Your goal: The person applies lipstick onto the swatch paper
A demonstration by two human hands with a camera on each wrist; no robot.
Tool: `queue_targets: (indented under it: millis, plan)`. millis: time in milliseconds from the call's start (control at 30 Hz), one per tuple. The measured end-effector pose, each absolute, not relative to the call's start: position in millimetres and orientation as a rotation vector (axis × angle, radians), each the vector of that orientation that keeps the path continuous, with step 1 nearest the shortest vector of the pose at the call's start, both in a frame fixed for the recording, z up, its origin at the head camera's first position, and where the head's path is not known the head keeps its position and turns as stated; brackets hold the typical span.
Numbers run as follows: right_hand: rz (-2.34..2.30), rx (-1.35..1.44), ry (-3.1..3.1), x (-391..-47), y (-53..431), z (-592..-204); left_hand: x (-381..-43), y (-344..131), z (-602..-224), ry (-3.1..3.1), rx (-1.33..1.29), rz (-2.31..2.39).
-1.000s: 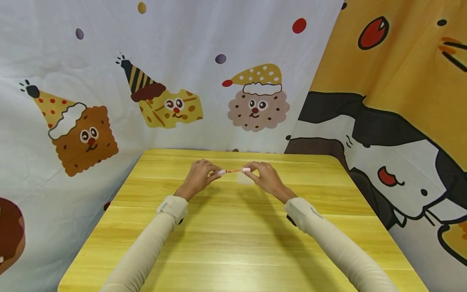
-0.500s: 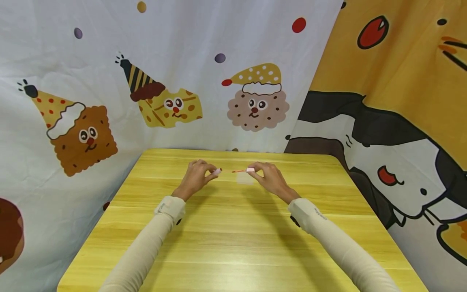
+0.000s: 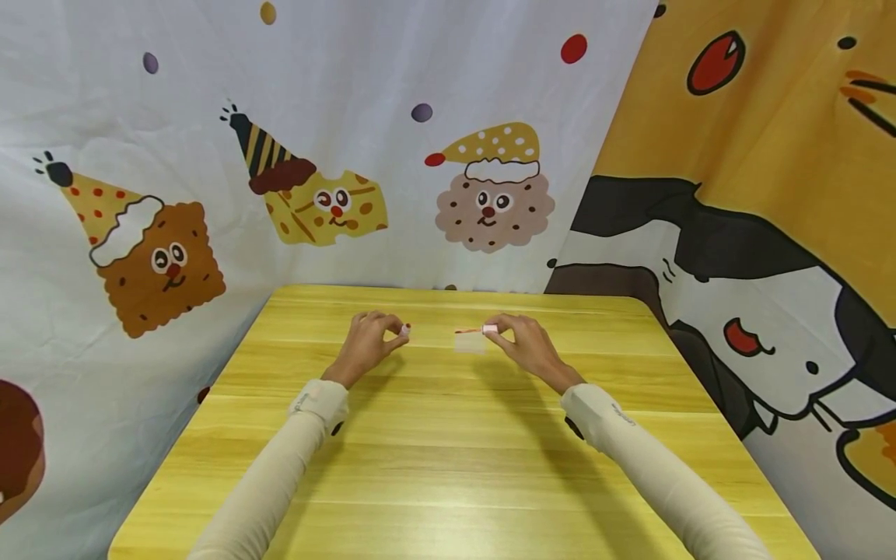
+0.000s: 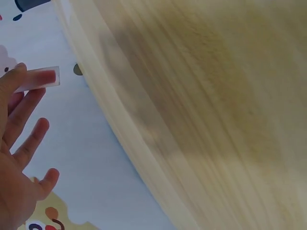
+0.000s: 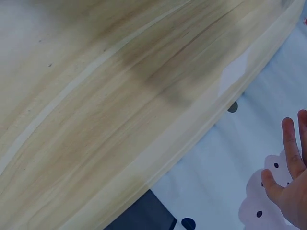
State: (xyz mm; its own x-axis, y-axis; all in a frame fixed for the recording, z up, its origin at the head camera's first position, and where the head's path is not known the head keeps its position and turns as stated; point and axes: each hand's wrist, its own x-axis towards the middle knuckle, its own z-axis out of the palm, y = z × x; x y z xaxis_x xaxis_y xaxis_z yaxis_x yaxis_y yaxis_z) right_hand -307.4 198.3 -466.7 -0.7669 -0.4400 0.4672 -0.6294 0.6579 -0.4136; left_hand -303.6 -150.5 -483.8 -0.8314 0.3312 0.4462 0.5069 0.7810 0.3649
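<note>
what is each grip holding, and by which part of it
The left grip pinches a small tube by its body, one clear end jutting free. The right grip holds a thin reddish wand by its pale cap.

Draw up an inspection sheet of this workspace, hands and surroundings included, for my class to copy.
Surface: wood-grain table, pale square lying toward the far edge.
Job's things: tube with reddish contents; pale cap bearing a reddish wand, held apart from the tube.
Clutter: nothing seen.
Hands: left hand pinches the tube; right hand pinches the cap.
Cables: nothing seen.
Surroundings: cartoon-printed cloth behind the table and at both sides.
</note>
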Motion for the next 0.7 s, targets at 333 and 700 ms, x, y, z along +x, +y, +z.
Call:
queue_targets:
  millis: [333, 700]
  plan:
    - [0.806, 0.812, -2.577, -310, 205, -471, -306, -163, -495, -2.651, -0.572, -0.733]
    - [0.803, 0.798, -2.596, -314, 208, -477, -308, -170, -508, -2.67, -0.545, -0.749]
